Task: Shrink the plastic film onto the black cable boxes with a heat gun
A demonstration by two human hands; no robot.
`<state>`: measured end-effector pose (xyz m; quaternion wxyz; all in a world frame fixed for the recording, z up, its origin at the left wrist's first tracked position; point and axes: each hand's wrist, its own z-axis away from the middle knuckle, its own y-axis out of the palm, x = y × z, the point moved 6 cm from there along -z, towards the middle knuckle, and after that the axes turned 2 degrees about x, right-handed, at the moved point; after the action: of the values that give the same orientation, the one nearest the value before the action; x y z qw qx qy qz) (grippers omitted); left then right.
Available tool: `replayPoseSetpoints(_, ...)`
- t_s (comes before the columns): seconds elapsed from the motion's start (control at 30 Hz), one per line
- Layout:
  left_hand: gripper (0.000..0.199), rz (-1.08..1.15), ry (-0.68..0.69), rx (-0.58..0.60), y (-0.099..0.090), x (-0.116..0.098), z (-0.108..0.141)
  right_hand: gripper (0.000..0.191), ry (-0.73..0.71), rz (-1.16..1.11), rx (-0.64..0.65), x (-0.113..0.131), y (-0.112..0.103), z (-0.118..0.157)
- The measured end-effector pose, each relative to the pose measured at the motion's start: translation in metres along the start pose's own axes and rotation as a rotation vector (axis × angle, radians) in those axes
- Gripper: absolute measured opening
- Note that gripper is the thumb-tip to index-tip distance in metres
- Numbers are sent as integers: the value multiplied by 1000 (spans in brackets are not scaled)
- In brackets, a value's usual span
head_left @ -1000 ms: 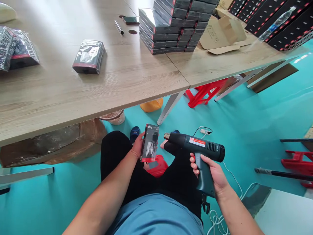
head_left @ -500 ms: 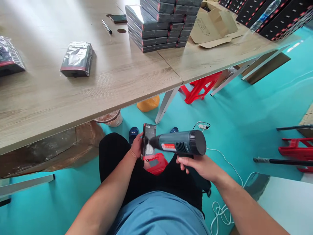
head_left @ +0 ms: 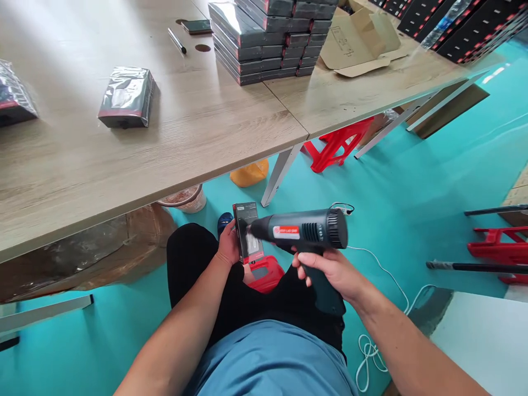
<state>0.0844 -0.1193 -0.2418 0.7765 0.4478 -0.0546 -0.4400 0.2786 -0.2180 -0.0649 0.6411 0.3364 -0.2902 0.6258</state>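
Note:
Over my lap, my left hand (head_left: 229, 242) grips the left edge of a thin black box (head_left: 254, 248) with red at its lower end. My right hand (head_left: 324, 268) is wrapped round the handle of a dark heat gun (head_left: 307, 228). The gun's nozzle points left at the face of the box, covering part of it. Up on the table, a film-wrapped box (head_left: 126, 98) sits by itself, and another wrapped box (head_left: 15, 96) lies at the left edge of the view.
The wooden table (head_left: 177, 137) spans the top, bearing stacked wrapped boxes (head_left: 247, 49), a pen (head_left: 177, 41), a phone (head_left: 197, 27) and an open carton (head_left: 350, 49). Below are a bin (head_left: 192, 201), a red stool (head_left: 338, 144) and a white cable (head_left: 381, 264).
The heat gun has tilted, its handle now showing more below my right hand. The box in my left hand has moved slightly up and turned a little.

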Motion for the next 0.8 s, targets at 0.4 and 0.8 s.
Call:
replayPoseSetpoints(0.4, 45, 10, -9, 39, 3, 0, 2, 37, -12, -73, -31, 6, -12, -6)
replayPoseSetpoints(0.8, 52, -69, -111, 72, 8, 8, 8, 25, -110, -86, -113, 41, -11, -19)
